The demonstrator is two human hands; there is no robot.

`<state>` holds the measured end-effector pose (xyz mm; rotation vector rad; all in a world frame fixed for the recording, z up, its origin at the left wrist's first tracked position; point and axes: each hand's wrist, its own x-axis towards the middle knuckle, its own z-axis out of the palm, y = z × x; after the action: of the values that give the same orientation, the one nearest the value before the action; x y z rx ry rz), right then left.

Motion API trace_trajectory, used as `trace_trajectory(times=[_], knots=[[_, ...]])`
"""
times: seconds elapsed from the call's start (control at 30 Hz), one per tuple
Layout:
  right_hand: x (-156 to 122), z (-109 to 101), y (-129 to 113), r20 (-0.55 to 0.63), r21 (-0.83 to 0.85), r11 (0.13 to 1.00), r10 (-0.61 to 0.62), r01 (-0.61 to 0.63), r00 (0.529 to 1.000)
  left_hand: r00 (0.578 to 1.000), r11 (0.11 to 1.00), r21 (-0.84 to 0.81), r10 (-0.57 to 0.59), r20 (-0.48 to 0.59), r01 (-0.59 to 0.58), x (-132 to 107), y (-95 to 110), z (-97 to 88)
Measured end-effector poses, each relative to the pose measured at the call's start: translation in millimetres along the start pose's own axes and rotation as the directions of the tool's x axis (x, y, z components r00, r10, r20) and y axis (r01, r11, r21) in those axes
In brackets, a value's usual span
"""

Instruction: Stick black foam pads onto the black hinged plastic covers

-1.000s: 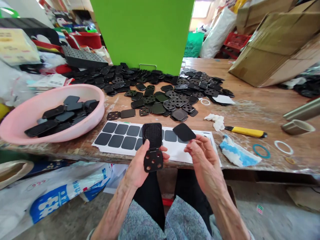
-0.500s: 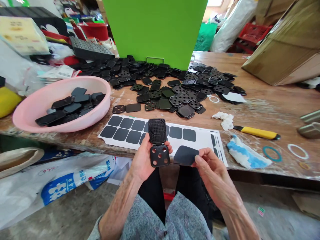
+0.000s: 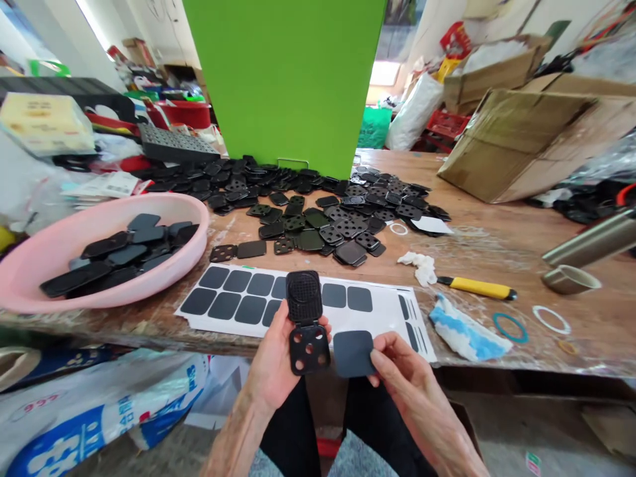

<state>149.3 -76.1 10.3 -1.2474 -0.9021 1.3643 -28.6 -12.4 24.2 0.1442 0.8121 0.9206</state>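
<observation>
My left hand (image 3: 278,361) is closed around a black hinged plastic case (image 3: 305,298), which lies unfolded. Its upper half has a ribbed grid with a round outline, and its lower half has several round holes. Between the thumb and fingers of my right hand (image 3: 405,371) is a dark grey square sticker (image 3: 352,353) with rounded corners, just right of the case's lower half and apart from it or barely beside it. Behind both hands lies a white backing sheet (image 3: 387,318) bearing rows of the same dark squares, partly hidden by the case.
A pink basin (image 3: 193,258) with dark pieces stands at the left. Many black cases (image 3: 348,225) are heaped before a green panel (image 3: 288,79). Rightward lie a yellow utility knife (image 3: 479,287), crumpled tissue (image 3: 420,266), a blue-white cloth (image 3: 464,331), rings and a metal cup (image 3: 569,279).
The sticker has turned flatter toward my view and come closer to the case in my left hand. My head view has tilted up, so the table sits lower in the picture.
</observation>
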Motion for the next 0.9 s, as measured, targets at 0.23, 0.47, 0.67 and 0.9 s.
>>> trace_trajectory(times=[0.23, 0.47, 0.67, 0.9], knots=[[-3.0, -10.3, 5.4, 0.024, 0.012, 0.999, 0.046, -0.046, 0.999, 0.999, 1.0, -0.011, -0.014, 0.033, 0.014, 3.0, -6.9, -6.4], [-2.0, 1.2, 4.7, 0.09, 0.113, 0.988, 0.097, -0.107, 0.991, 0.997, 1.0, -0.008, 0.009, 0.075, -0.008, 1.2, -8.1, -3.0], [-0.4, 20.4, 17.8, 0.085, 0.057, 0.995, 0.073, -0.078, 0.994, 0.997, 0.999, 0.017, -0.037, 0.066, 0.036, 6.3, -12.8, -4.4], [3.5, 31.2, 19.1, 0.071, 0.051, 0.995, 0.083, -0.087, 0.994, 0.999, 0.998, -0.013, -0.054, -0.006, 0.054, 4.9, -13.2, -1.7]])
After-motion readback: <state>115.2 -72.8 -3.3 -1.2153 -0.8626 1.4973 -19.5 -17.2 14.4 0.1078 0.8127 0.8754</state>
